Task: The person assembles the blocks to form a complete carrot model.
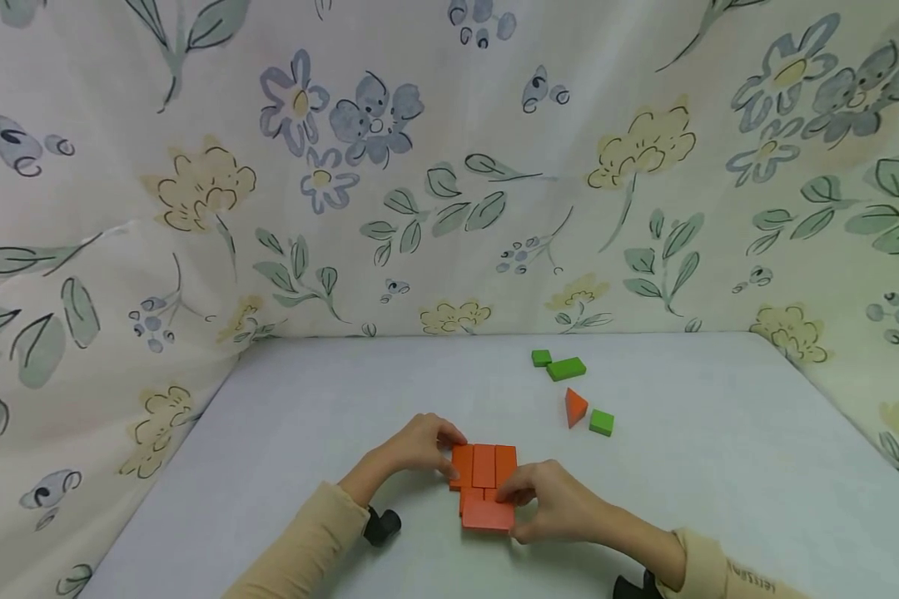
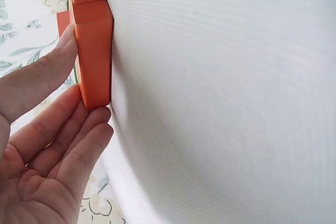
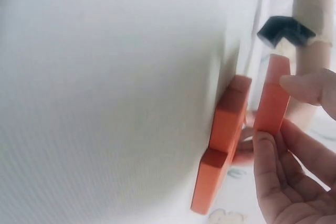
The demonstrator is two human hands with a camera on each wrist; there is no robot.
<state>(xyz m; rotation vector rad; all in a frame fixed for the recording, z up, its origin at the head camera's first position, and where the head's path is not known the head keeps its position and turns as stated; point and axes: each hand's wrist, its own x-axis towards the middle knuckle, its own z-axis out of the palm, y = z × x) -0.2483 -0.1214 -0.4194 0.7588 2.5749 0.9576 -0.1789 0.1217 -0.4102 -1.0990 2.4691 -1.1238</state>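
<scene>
Several orange wooden blocks [image 1: 484, 466] lie flat against one another on the white table. My left hand [image 1: 419, 445] holds the far left block [image 2: 94, 64] of the group, thumb on its near side and fingertips at its far end. Between thumb and fingers of my right hand [image 1: 558, 503] is another orange rectangular block [image 3: 273, 98]. It is raised off the table over the near end of the group and partly hides the blocks below. In the right wrist view a gap shows between this block and the grouped blocks [image 3: 228, 116].
Beyond the hands, toward the right, lie an orange triangular block [image 1: 575, 408], a green block [image 1: 602, 423], a longer green block [image 1: 567, 369] and a small green block [image 1: 542, 358]. A flower-printed cloth [image 1: 449, 200] hangs behind the white table [image 1: 330, 383].
</scene>
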